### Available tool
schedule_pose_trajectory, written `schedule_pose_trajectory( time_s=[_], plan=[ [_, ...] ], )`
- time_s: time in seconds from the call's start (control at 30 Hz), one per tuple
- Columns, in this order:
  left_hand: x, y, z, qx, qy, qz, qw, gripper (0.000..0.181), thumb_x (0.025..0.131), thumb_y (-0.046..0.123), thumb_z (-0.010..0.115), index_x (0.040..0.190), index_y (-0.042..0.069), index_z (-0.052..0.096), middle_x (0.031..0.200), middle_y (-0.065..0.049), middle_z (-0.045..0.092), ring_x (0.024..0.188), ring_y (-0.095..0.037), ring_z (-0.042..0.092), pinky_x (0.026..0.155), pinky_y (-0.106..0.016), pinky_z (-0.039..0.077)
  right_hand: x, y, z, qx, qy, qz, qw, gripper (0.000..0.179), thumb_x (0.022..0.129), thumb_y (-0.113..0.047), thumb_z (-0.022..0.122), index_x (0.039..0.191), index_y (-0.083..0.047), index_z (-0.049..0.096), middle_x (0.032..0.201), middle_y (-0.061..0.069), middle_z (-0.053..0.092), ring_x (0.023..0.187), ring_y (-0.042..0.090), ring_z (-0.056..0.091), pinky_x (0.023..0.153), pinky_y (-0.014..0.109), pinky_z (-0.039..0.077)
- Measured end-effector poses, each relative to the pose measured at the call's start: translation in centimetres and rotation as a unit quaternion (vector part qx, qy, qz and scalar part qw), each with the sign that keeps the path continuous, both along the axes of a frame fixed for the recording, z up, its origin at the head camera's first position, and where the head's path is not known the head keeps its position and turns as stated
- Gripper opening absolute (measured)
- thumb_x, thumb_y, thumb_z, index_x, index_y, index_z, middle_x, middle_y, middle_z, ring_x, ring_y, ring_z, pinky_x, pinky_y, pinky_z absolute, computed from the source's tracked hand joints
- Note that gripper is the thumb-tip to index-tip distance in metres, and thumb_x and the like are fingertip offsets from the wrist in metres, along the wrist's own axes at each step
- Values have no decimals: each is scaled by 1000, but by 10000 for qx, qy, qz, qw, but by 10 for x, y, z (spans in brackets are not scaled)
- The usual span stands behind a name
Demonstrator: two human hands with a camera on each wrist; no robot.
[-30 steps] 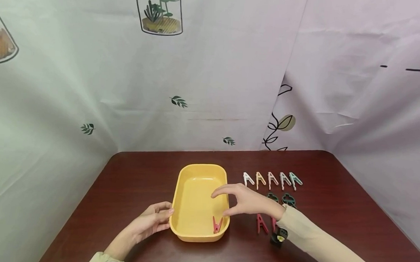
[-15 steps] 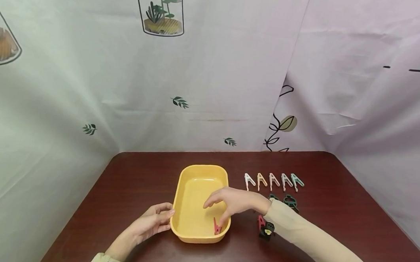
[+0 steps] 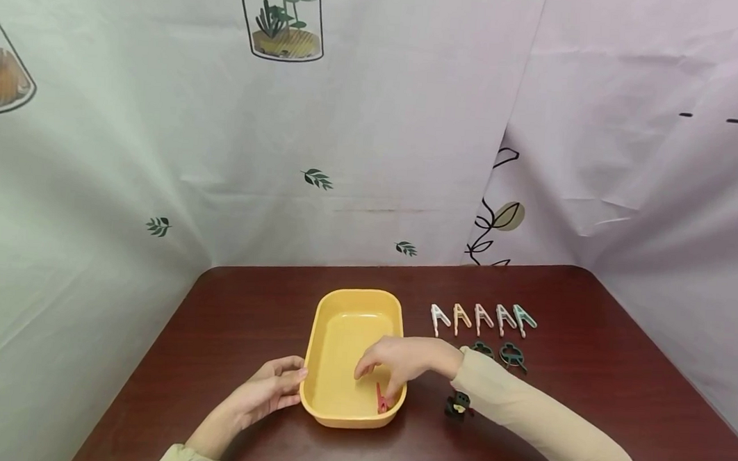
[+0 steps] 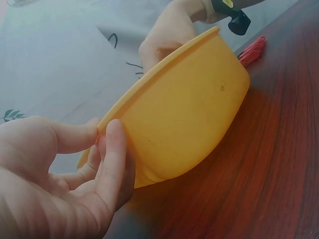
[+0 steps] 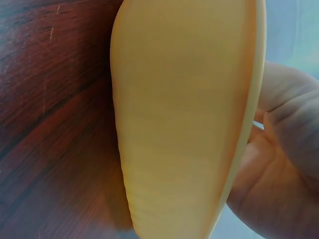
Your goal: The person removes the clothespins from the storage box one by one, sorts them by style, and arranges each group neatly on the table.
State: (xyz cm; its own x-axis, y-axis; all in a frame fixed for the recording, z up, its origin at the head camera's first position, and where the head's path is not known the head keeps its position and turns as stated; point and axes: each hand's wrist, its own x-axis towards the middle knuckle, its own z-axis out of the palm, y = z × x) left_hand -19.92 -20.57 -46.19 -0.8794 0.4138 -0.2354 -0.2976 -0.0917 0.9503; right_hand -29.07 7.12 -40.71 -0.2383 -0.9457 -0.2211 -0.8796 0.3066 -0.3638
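Observation:
A yellow plastic tub (image 3: 338, 340) sits on the table in the head view. At its left side my left hand (image 3: 266, 392) pinches the rim, the thumb on top and the fingers against the outer wall, as the left wrist view shows. My right hand (image 3: 396, 363) reaches over the right rim into the tub, its fingers bent and spread apart from the thumb. Beside that thumb, in the tub's near right corner, a red clothespin (image 3: 382, 400) stands partly covered. In the right wrist view the tub's wall (image 5: 179, 109) hides the fingertips.
Several pastel clothespins (image 3: 480, 320) lie in a row at the back right. In front of them are two dark green round clips (image 3: 513, 355), one partly behind the right sleeve (image 3: 535, 406). Red clothespins (image 4: 254, 51) show past the tub in the left wrist view. A patterned curtain (image 3: 375, 119) hangs behind.
My right hand has moved down and slightly left, deeper into the tub, bringing its thumb to the red clothespin. My left hand has stayed at the rim.

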Motion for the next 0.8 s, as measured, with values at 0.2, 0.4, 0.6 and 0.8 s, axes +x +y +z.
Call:
schedule_pose_trajectory(
  time_s=[0.2,0.4,0.6,0.8],
  plan=[
    [-1,-1,0,-5,-37,-23,10000,8,99,16,54,106,14,52,91,6,62,79,-3,62,72,-17,54,4,-6,-2,227,435,87,9988,48,73,-13,83,117,-16,66,111,-8,67,100,1,56,93,13,44],
    [0,-1,1,8,-55,17,10000,8,98,16,55,106,14,51,91,6,62,79,-3,62,72,-17,54,4,-10,-6,220,617,63,9978,45,73,-12,83,114,-17,67,104,-9,67,93,0,56,87,10,44],
    [0,-1,1,31,-61,-10,10000,9,99,16,54,106,14,51,92,6,62,79,-3,62,72,-17,54,2,-15,-10,-185,450,-18,9988,35,75,-14,81,107,-14,69,96,-6,69,87,-1,59,79,6,43],
    [0,-1,0,-24,-46,-5,10000,9,99,17,55,106,14,51,92,6,62,79,-3,62,72,-17,54,2,-19,-16,-603,576,-272,9961,24,79,-25,80,98,-14,69,85,-8,69,78,-5,57,72,4,42]
  ],
)
